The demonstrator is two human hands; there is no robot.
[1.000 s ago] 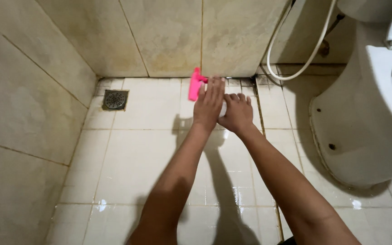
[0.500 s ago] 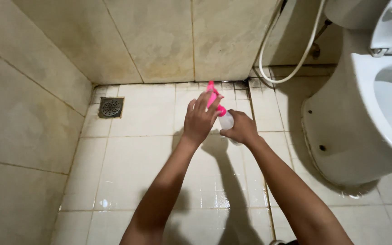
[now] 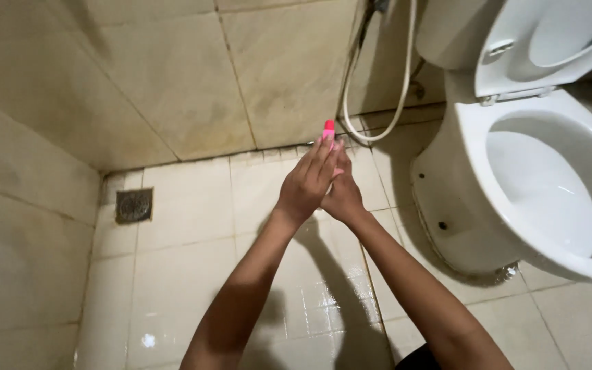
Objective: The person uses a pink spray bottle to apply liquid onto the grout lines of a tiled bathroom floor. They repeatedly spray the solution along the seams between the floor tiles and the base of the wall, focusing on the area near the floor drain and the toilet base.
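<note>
Beige tiled floor (image 3: 193,274) meets the wall beside a white toilet (image 3: 536,185). Both arms stretch forward; the left hand (image 3: 307,186) and right hand (image 3: 342,195) press together, closed around a pink-topped bottle (image 3: 328,128) poking above the fingertips.

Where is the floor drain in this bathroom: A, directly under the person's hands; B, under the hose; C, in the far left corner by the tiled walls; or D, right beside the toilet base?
C: the square floor drain lies in the left corner, far from the toilet.
</note>
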